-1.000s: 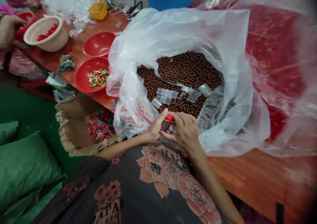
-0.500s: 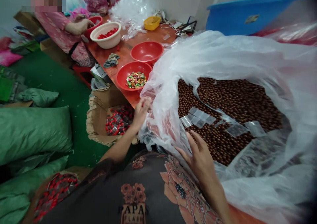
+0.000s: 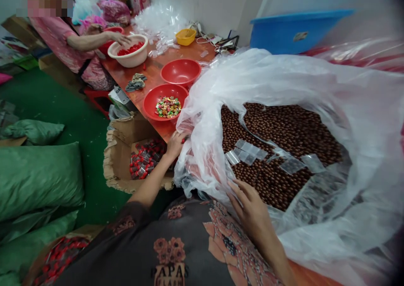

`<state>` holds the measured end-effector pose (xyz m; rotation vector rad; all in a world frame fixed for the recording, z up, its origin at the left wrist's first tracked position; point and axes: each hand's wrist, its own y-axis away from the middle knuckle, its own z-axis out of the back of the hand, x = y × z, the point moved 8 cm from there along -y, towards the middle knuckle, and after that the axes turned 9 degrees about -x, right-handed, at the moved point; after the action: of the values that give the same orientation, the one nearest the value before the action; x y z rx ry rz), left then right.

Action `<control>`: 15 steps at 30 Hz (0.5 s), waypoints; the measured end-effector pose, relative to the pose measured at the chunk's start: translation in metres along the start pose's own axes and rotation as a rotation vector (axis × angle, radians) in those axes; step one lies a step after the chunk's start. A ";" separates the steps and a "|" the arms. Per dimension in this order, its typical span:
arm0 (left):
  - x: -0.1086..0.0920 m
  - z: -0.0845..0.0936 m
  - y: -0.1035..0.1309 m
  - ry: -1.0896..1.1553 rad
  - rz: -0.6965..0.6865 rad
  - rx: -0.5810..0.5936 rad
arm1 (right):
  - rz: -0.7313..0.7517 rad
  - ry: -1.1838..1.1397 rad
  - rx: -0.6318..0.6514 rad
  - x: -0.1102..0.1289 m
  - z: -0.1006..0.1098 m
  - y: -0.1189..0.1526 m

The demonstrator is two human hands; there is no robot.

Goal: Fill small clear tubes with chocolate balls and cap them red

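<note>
The left hand [image 3: 175, 143] reaches out over the cardboard box [image 3: 118, 168] that stands on the floor against the desk's near edge, beside the big clear plastic bag [image 3: 284, 79]. Its grip is curled at the fold of the bag, with a bit of red showing at the fingertips; whether it has hold of anything I cannot tell. The box holds a heap of small red-capped containers [image 3: 143, 161] just below that hand.

The right hand [image 3: 252, 208] rests on the bag's near lip, fingers spread and slack, holding nothing. Inside the bag lies a mass of brown balls [image 3: 284, 130] with several small clear sachets [image 3: 248, 153] on top, just beyond the fingertips.

On the desk [image 3: 154, 69], left of the bag, a red bowl [image 3: 151, 109] holds wrapped sweets [image 3: 168, 106]; an empty red bowl [image 3: 180, 72] stands behind it. At the far end another person's hand [image 3: 121, 38] dips into a cream bowl [image 3: 129, 58].
</note>
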<state>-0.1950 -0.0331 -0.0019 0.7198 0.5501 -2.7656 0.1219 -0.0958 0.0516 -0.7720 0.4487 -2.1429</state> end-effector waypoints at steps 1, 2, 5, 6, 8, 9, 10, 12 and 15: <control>0.005 0.006 0.005 -0.008 -0.008 0.004 | -0.004 0.002 -0.002 -0.001 0.002 0.002; 0.012 0.012 0.011 -0.021 -0.009 0.009 | -0.012 0.004 -0.004 -0.003 0.004 0.004; 0.033 0.030 0.028 -0.067 0.034 -0.005 | -0.030 0.007 -0.018 -0.008 0.009 0.011; 0.037 0.034 0.031 -0.072 0.054 -0.027 | -0.033 0.002 -0.022 -0.009 0.010 0.013; 0.038 0.035 0.031 -0.060 0.083 -0.068 | -0.041 -0.017 -0.029 -0.010 0.009 0.014; 0.034 0.033 0.028 -0.055 0.090 -0.079 | -0.046 -0.027 -0.030 -0.010 0.008 0.015; 0.029 0.028 0.024 -0.059 0.091 -0.079 | -0.050 -0.035 -0.028 -0.010 0.007 0.015; 0.017 0.014 0.011 -0.100 0.085 -0.046 | -0.059 -0.040 -0.022 -0.009 0.005 0.015; -0.001 0.000 -0.006 -0.147 0.068 0.002 | -0.071 -0.026 -0.029 -0.008 0.007 0.016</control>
<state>-0.1961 -0.0277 -0.0003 0.5194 0.4839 -2.7283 0.1396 -0.0996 0.0449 -0.8422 0.4457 -2.1934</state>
